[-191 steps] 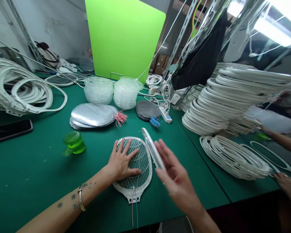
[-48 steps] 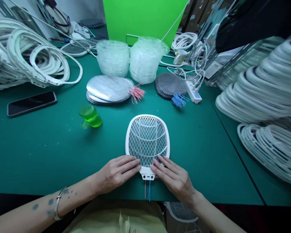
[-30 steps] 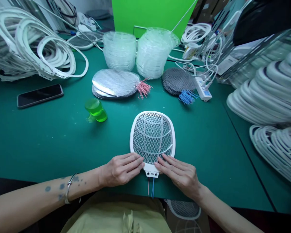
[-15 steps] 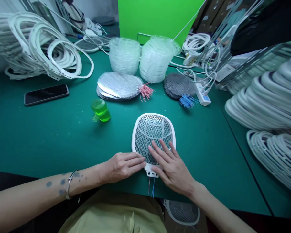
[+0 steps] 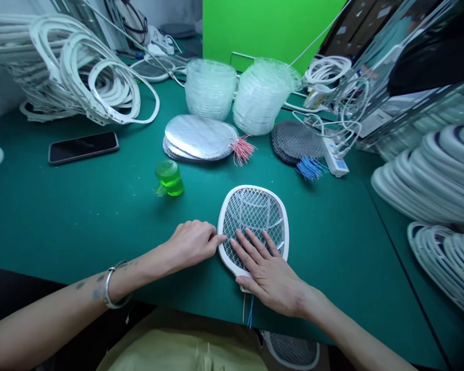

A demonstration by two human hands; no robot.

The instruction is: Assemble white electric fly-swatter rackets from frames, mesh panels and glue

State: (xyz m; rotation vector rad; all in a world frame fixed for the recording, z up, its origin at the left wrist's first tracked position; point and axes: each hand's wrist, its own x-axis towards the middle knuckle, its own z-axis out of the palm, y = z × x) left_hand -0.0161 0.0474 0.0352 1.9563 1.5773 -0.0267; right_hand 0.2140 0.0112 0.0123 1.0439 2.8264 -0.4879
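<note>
A mosquito swatter head (image 5: 254, 191) with a white rim and metal mesh lies on the green table in front of me. One pink and some blue wires (image 5: 250, 312) hang from its neck toward the table edge. My left hand (image 5: 195, 242) is closed at the rim's left side, fingers curled and thumb on the rim. Spread flat over the lower mesh, my right hand (image 5: 268, 273) has its fingers apart and covers part of the neck.
Beyond lie silver mesh sheets (image 5: 201, 136) with pink wires and dark mesh sheets (image 5: 296, 140) with blue wires. A green jelly-like lump (image 5: 169, 178), a phone (image 5: 83, 148), clear plastic stacks (image 5: 210, 90), white frames (image 5: 112, 93) and a power strip (image 5: 335, 157) surround the area.
My left hand has moved up the rim from near the neck to the left side, its fingers now curled. The right hand stays flat on the mesh. The view has shifted slightly.
</note>
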